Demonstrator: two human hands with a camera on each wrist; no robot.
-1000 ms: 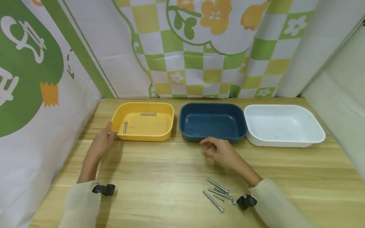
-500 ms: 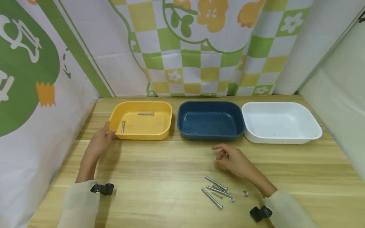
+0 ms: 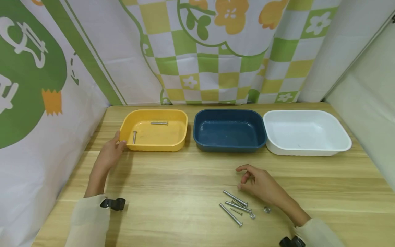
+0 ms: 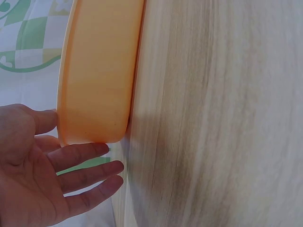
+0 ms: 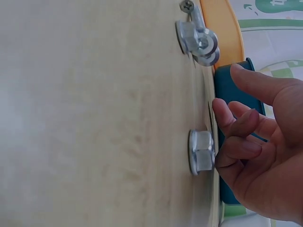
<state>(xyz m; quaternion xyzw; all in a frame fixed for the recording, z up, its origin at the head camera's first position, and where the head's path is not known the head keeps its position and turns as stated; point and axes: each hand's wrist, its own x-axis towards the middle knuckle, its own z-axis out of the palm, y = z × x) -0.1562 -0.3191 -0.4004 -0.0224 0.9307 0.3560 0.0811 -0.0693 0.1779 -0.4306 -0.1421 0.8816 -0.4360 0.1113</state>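
Note:
My left hand (image 3: 108,152) holds the yellow box (image 3: 155,147) at its near left corner. In the left wrist view the thumb touches the rim and the other fingers stretch along the end wall. Two bolts (image 3: 159,123) lie inside that box. My right hand (image 3: 260,185) hovers over the table with loosely bent fingers and nothing visible in it. Close to it lies a flange nut (image 5: 201,151). Left of that is a loose group: long bolts (image 3: 230,215), small screws (image 3: 236,211) and another nut (image 3: 252,216).
A dark blue box (image 3: 229,150) stands right of the yellow one, and a white box (image 3: 308,152) follows at the right, near or against the blue. All three line the back of the wooden table (image 3: 166,206), before a patterned curtain (image 3: 210,82).
My right hand has drawn back from the blue box's front edge, toward me and rightward, uncovering the flange nut. The left hand keeps its place on the yellow box.

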